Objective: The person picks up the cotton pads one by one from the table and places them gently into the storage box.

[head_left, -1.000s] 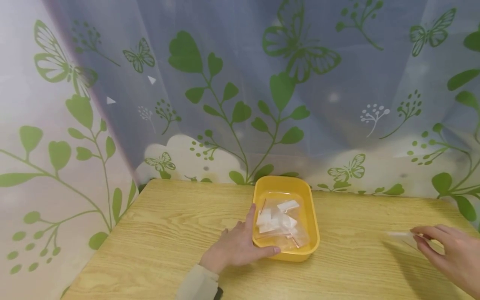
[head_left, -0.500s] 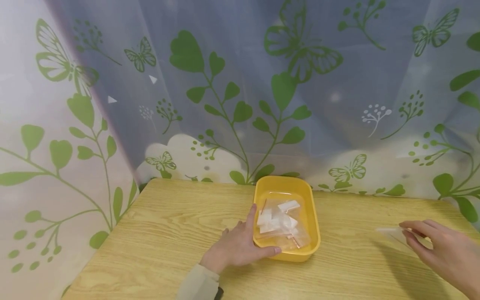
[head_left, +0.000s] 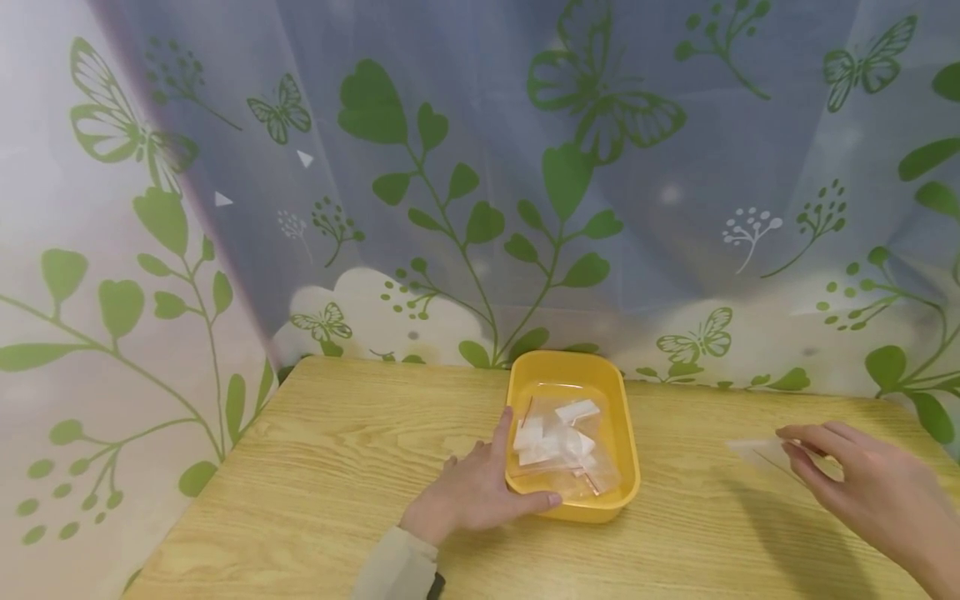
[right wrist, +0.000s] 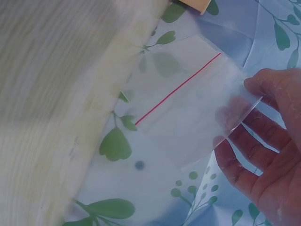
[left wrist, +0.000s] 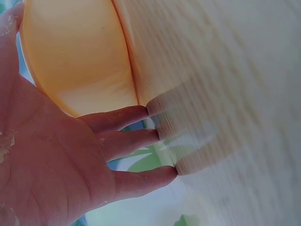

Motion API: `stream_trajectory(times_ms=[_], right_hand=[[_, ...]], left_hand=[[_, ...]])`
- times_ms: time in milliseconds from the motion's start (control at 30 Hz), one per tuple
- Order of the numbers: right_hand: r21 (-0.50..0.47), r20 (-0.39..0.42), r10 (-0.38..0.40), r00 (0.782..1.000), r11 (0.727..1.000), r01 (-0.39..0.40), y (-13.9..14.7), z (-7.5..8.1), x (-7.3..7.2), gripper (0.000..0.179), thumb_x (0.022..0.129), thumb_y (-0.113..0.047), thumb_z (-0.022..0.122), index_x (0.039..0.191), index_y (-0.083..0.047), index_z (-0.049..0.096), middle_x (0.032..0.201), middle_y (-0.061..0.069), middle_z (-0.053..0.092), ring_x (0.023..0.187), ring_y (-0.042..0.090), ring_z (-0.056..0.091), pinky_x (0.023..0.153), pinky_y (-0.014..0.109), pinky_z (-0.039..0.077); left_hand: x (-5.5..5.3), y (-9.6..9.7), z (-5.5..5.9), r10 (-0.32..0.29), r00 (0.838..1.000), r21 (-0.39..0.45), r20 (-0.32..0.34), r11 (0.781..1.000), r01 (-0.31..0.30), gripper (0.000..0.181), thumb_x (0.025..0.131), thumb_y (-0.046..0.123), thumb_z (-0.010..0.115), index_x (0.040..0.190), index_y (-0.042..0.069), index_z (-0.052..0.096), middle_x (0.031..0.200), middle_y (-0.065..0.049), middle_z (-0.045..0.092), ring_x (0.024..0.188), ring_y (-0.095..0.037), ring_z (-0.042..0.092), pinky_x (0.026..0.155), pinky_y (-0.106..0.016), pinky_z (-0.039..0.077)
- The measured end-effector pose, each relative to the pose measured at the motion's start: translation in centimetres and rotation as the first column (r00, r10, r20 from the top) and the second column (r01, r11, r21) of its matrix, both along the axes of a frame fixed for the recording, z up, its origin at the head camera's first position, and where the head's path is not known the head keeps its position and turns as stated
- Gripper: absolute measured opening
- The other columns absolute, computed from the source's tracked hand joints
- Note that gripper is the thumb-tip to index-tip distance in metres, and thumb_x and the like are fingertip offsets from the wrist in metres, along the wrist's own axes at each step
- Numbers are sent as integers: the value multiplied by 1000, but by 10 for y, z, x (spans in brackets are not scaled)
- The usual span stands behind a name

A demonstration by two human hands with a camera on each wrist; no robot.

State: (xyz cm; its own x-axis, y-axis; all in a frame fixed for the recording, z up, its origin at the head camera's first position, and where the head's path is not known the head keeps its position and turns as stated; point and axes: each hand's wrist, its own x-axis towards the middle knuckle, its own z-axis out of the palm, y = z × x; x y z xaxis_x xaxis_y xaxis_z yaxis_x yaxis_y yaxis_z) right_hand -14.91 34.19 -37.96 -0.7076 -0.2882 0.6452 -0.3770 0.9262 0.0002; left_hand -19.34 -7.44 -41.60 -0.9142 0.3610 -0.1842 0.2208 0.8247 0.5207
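Note:
A yellow plastic box (head_left: 632,450) stands on the table, holding several small clear zip bags (head_left: 555,450) with white pieces among them. My left hand (head_left: 468,493) rests against its near left corner, thumb on the front rim and index finger along the left side. In the left wrist view the other fingers (left wrist: 141,181) are straight, their tips on the table beside the box wall (left wrist: 80,56). Off to the right, my right hand (head_left: 862,479) pinches a clear zip bag (right wrist: 178,103) by one edge, above the table. A red line crosses the bag near its far end.
The wood-grain table (head_left: 360,417) runs back to a blue curtain (head_left: 465,275) printed with green leaves and butterflies. A pale patterned curtain (head_left: 112,350) hangs on the left. The box stands close to the back edge.
My right hand has moved left toward the box with the zip bag, which has turned to show more of its face. My left hand and the box have stayed in place.

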Motion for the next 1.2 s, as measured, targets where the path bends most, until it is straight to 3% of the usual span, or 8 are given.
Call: stream_trajectory(times_ms=[233, 533, 700, 833, 967, 1067, 1133, 1200], right_hand=[[5, 18, -9, 1000, 1000, 9, -14, 9, -4, 29, 72, 1, 83, 97, -13, 78, 81, 1, 75, 62, 17, 65, 47, 24, 44], [1, -39, 74, 997, 997, -74, -29, 23, -14, 32, 71, 0, 82, 99, -15, 79, 86, 1, 77, 64, 19, 66, 50, 23, 46], [5, -56, 124, 991, 992, -123, -40, 31, -20, 31, 71, 0, 82, 99, -13, 79, 81, -2, 74, 57, 10, 59, 47, 21, 40], [10, -78, 164, 983, 986, -164, -48, 35, -24, 22, 77, -5, 79, 96, -15, 79, 77, -7, 70, 55, 1, 51, 47, 16, 35], [17, -106, 195, 975, 981, -194, -54, 39, -29, 10, 90, -19, 71, 97, -17, 78, 79, -8, 71, 57, 5, 56, 46, 16, 36], [20, -130, 216, 968, 976, -215, -58, 42, -32, 28, 101, -35, 56, 97, -18, 79, 80, -8, 72, 58, 7, 59, 47, 18, 37], [25, -151, 225, 962, 974, -224, -62, 44, -34, 43, 104, -44, 45, 97, -18, 79, 79, -8, 72, 58, 7, 60, 48, 18, 39], [20, -159, 234, 959, 972, -234, -66, 46, -36, 47, 105, -46, 43, 97, -18, 79, 80, -6, 74, 60, 10, 63, 49, 20, 42]], left_hand=[[0, 1, 0, -1, 1000, -6, -10, 1000, 1, 126, 78, 87, 58, 166, 25, -7, 155, -28, 46, 142, -43, 48, 117, -72, 30], [-1, 2, -1, -6, 1000, 7, -18, 1000, 6, 127, 78, 86, 59, 166, 22, -7, 154, -24, 49, 142, -40, 49, 115, -74, 30], [-2, 1, 0, -9, 1000, 5, -24, 1000, 9, 127, 78, 87, 59, 166, 22, -7, 154, -24, 50, 141, -41, 51, 115, -74, 30], [-1, 1, 1, -8, 1000, 3, -23, 1000, 8, 127, 78, 87, 59, 166, 22, -7, 154, -24, 50, 142, -40, 50, 115, -73, 30], [-1, 1, 1, -6, 1000, -1, -23, 1000, 6, 126, 79, 85, 59, 166, 22, -6, 154, -24, 49, 142, -40, 49, 115, -73, 29], [-1, 0, 1, -7, 1000, -3, -22, 1000, 7, 126, 79, 85, 59, 166, 22, -6, 154, -24, 50, 142, -40, 49, 115, -74, 29], [-1, 0, 1, -6, 1000, -5, -20, 1000, 6, 126, 79, 85, 59, 166, 22, -6, 154, -24, 50, 142, -40, 49, 115, -73, 29], [-1, 0, 1, -6, 1000, -7, -17, 1000, 6, 126, 79, 86, 59, 166, 22, -7, 154, -24, 50, 142, -40, 49, 115, -73, 30]])
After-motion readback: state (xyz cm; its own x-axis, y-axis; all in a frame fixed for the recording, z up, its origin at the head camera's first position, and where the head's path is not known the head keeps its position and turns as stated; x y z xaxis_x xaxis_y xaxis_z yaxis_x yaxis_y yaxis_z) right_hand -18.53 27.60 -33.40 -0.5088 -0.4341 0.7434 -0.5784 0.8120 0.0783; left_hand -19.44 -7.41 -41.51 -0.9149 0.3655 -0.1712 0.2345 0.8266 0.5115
